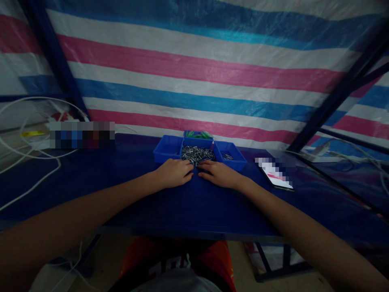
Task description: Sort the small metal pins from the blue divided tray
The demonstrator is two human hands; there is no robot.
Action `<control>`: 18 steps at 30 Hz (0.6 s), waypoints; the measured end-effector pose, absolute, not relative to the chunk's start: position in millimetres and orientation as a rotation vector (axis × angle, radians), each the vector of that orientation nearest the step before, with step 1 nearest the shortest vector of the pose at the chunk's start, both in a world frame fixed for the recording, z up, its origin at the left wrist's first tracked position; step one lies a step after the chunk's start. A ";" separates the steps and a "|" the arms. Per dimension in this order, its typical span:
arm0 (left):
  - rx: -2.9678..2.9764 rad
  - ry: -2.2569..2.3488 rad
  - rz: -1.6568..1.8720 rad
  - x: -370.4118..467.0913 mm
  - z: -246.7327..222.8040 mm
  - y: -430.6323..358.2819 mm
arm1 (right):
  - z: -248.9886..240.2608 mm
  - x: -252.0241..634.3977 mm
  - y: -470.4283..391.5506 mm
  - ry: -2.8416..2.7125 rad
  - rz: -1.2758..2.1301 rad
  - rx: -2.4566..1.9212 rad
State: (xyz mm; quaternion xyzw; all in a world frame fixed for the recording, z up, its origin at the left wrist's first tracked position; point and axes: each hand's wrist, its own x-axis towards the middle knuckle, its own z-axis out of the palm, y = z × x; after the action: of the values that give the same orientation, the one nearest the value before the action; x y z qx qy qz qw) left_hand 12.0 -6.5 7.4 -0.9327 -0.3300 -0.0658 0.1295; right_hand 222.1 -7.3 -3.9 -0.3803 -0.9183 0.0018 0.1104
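A heap of small shiny metal parts lies between blue plastic bins; their exact kind is too small to make out. My left hand rests palm down at the heap's near left edge, its fingers stretched inward. Mirroring it, my right hand lies at the near right edge with fingers extended and thumb apart. Fingertips of both hands touch or nearly touch the nearest parts. The left bin shows little inside. A few metal parts sit in the right bin. Green items fill the back bin.
The blue table ends just before my lap. A phone with a lit screen lies to the right. White cables loop over the left side. Behind hangs a striped plastic sheet, between blue metal posts.
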 end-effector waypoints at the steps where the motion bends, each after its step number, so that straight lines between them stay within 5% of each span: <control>1: -2.709 -0.956 -0.191 11.9 7.5 -6.5 | -4.2 221.5 -7.0 -2.701 0.002 -1.117; 18: -2.712 -0.961 -0.212 12.3 6.4 -5.7 | 12.6 225.3 -18.6 -2.748 0.092 -0.972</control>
State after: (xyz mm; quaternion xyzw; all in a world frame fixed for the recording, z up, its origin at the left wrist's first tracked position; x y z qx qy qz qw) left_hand 12.3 -5.7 6.4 -0.9323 -0.3303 -0.0727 0.1279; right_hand 225.3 -18.6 12.6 -0.3311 -0.9363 0.0314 0.1124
